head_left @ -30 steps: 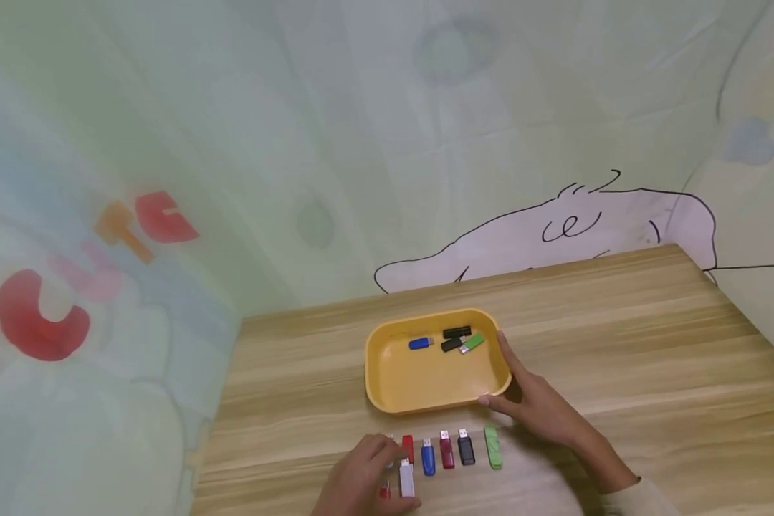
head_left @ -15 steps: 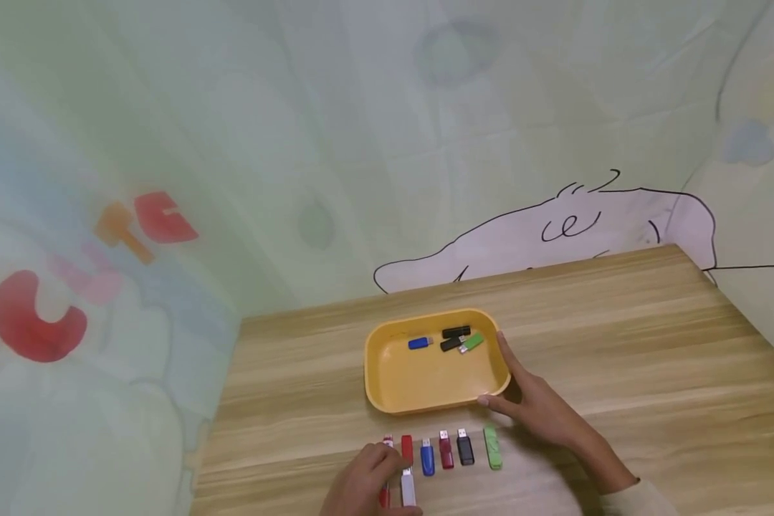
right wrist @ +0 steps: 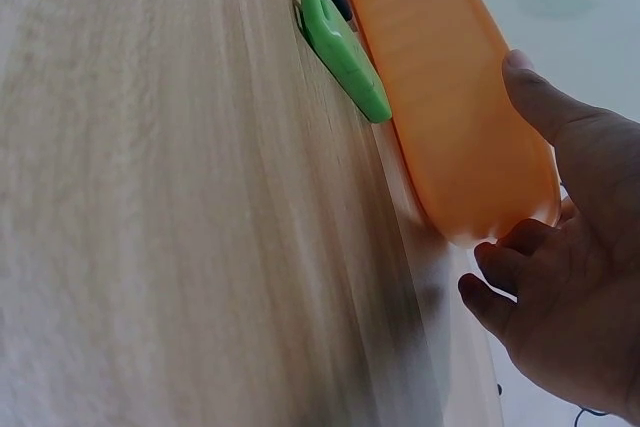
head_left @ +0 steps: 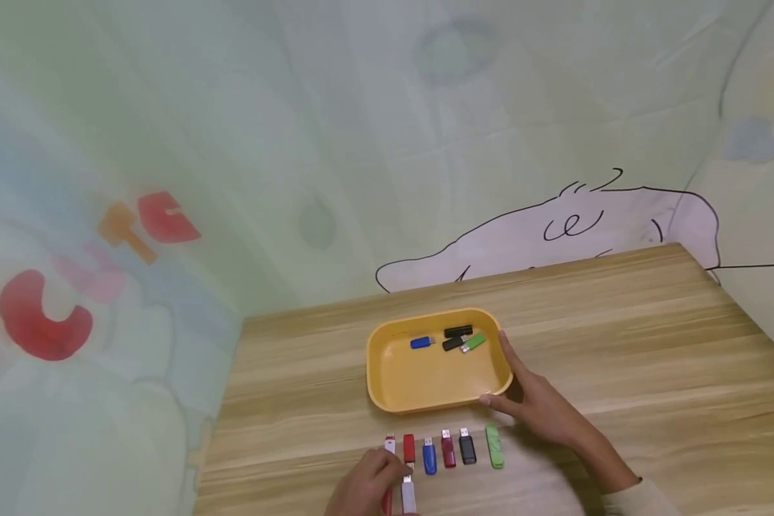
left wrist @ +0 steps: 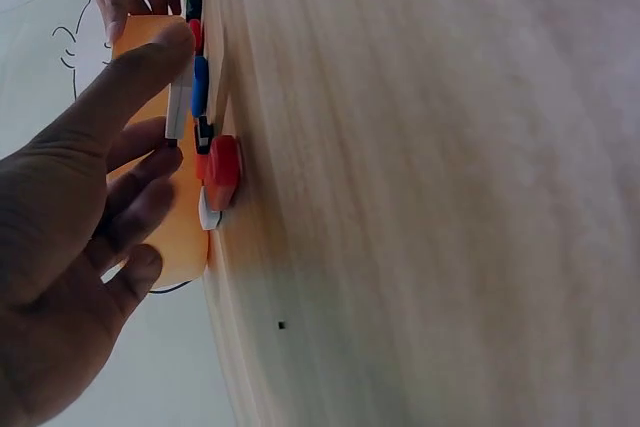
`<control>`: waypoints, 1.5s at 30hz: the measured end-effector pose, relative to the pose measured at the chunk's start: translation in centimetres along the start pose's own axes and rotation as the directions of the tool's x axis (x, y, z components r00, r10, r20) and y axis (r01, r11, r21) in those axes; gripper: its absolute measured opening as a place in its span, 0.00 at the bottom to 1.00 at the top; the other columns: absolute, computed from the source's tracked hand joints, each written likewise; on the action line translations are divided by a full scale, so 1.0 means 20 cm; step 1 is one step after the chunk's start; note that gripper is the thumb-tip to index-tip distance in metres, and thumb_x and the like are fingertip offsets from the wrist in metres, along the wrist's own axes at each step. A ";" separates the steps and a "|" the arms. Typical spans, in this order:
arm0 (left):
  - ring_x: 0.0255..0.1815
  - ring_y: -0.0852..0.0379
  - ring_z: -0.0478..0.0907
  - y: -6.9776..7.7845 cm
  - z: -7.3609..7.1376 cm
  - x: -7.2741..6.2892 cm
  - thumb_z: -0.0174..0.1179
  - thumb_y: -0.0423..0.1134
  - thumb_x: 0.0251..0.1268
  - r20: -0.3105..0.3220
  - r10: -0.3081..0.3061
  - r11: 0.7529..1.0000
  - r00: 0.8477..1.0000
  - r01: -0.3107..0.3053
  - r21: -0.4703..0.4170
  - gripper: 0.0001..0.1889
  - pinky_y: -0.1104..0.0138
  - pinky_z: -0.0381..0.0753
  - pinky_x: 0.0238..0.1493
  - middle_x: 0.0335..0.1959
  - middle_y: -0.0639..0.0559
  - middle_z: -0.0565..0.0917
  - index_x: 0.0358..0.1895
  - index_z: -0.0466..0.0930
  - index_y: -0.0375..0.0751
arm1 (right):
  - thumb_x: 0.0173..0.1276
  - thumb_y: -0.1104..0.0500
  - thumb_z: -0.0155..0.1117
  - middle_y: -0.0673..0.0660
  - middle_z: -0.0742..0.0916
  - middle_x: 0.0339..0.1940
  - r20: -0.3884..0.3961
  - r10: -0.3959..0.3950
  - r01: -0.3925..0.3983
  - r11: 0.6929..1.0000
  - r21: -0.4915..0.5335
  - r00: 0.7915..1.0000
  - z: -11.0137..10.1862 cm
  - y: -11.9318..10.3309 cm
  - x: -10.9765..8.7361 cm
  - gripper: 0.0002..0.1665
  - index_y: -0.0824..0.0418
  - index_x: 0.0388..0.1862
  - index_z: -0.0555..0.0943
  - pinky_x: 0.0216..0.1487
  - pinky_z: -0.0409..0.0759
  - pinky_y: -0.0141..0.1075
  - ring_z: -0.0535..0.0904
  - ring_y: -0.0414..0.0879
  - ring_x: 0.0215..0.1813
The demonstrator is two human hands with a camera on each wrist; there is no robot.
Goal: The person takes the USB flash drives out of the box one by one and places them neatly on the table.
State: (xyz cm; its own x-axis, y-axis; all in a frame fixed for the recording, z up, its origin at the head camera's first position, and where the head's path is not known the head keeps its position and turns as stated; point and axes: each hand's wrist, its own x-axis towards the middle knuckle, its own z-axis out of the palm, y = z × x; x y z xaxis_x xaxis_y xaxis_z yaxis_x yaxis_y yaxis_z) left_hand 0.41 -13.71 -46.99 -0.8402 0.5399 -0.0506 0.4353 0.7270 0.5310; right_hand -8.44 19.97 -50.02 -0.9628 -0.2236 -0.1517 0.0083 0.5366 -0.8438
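Nearby, coloured sticks [head_left: 430, 459] before yellow tray [head_left: 419, 380], left hand [head_left: 364, 484] pinching white stick [head_left: 408, 496], right hand [head_left: 543, 410] gripping tray.

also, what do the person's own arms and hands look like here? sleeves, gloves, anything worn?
Human hands, no gloves: left hand and right hand, no rings or watch visible. The right arm ends in a plain light beige sleeve, with a small dark spot at its cuff, too small to identify. Left sleeve out of view.
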 end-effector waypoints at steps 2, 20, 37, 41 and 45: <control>0.44 0.72 0.69 0.00 0.00 0.00 0.71 0.69 0.61 0.023 -0.019 1.000 1.000 0.019 0.000 0.29 0.75 0.76 0.44 0.45 0.66 0.77 0.53 0.88 0.49 | 0.69 0.34 0.72 0.65 0.54 0.89 -0.002 -0.003 0.003 1.000 -0.006 1.000 0.00 0.00 0.00 0.69 0.37 0.89 0.32 0.80 0.57 0.65 0.55 0.70 0.85; 0.39 0.72 0.70 -0.19 0.18 0.00 0.77 0.58 0.57 -0.066 0.195 0.978 0.979 -0.189 0.086 0.21 0.79 0.72 0.37 0.40 0.60 0.80 0.46 0.89 0.48 | 0.71 0.39 0.73 0.67 0.55 0.88 -0.003 -0.002 0.002 1.000 -0.006 1.000 0.00 -0.01 0.00 0.68 0.36 0.89 0.32 0.80 0.58 0.63 0.56 0.70 0.85; 0.38 0.70 0.71 -0.08 0.08 0.00 0.75 0.55 0.58 -0.054 0.190 0.975 0.980 -0.181 0.130 0.18 0.78 0.73 0.38 0.38 0.60 0.80 0.44 0.90 0.46 | 0.71 0.36 0.71 0.67 0.55 0.88 0.006 -0.011 0.011 1.000 -0.001 1.000 -0.01 -0.02 -0.01 0.68 0.39 0.89 0.33 0.80 0.57 0.64 0.57 0.69 0.85; 0.41 0.72 0.71 -0.04 0.04 0.00 0.74 0.58 0.60 0.071 0.033 0.998 0.997 -0.036 0.044 0.22 0.75 0.77 0.42 0.41 0.63 0.80 0.48 0.90 0.46 | 0.71 0.37 0.71 0.68 0.56 0.88 0.000 -0.022 0.022 1.000 -0.004 1.000 -0.01 -0.02 -0.01 0.67 0.40 0.90 0.33 0.80 0.58 0.65 0.58 0.69 0.84; 0.41 0.72 0.70 -0.02 0.02 0.01 0.75 0.59 0.60 0.113 -0.011 0.999 0.994 0.008 0.033 0.23 0.74 0.78 0.44 0.42 0.64 0.80 0.50 0.90 0.46 | 0.71 0.37 0.72 0.68 0.57 0.88 -0.005 -0.029 0.029 1.000 -0.006 1.000 -0.01 -0.02 -0.01 0.67 0.40 0.90 0.33 0.80 0.59 0.65 0.58 0.69 0.84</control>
State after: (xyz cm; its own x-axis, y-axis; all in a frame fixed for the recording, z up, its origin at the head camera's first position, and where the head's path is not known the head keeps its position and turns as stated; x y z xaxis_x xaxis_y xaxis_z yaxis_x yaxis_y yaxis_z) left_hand 0.24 -13.73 -47.56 -0.8031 0.5762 -0.1520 0.4394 0.7449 0.5021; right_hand -8.34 19.98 -49.54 -0.9638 -0.2353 -0.1250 -0.0209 0.5346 -0.8449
